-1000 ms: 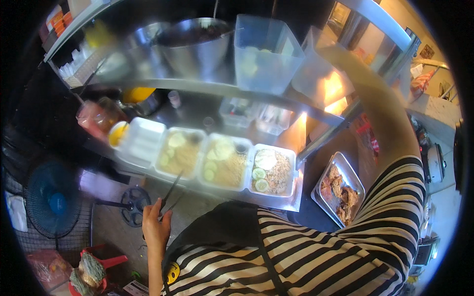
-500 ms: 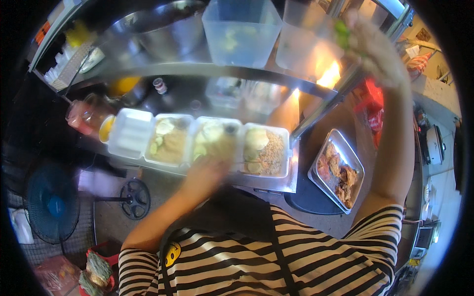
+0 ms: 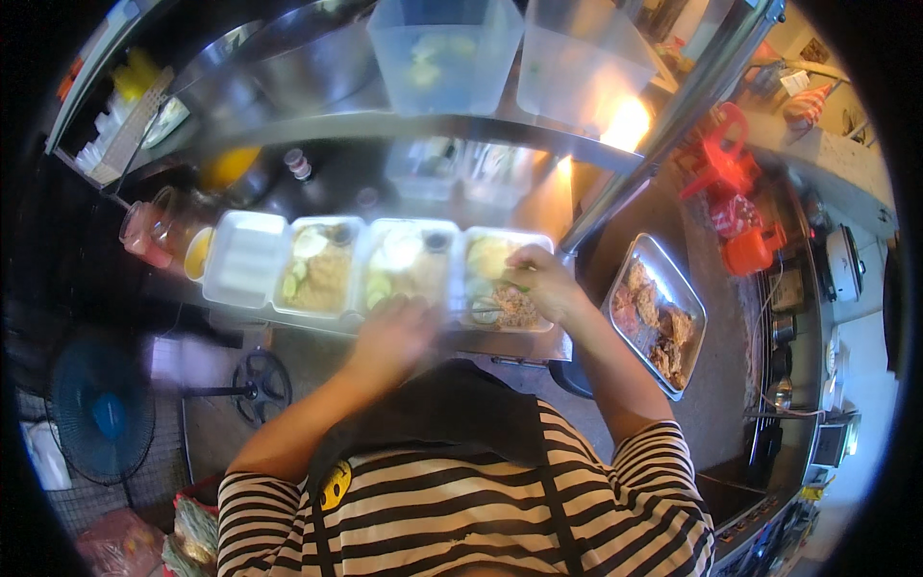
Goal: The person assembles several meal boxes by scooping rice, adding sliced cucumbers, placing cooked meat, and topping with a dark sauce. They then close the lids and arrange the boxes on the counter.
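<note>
blue fan [image 3: 109, 412] at 8 o'clock, dark handwheel [image 3: 252, 390] same direction nearer centre, red plasticware [image 3: 748, 252] around 2–3 o'clock, white appliance [image 3: 847, 271] at 3, pale basket [image 3: 133, 146] at 10

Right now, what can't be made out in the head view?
Head view:
Left hand: blurred; can't tell whether it holds anything.
Green bit at the right hand: too small to identify.
Rightmost food box: partly hidden by the right hand.
Large steel bowl: top cut off by upper edge.

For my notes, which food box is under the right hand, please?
The rightmost food box: the right hand is over it; the left hand is by the middle food box.
</note>
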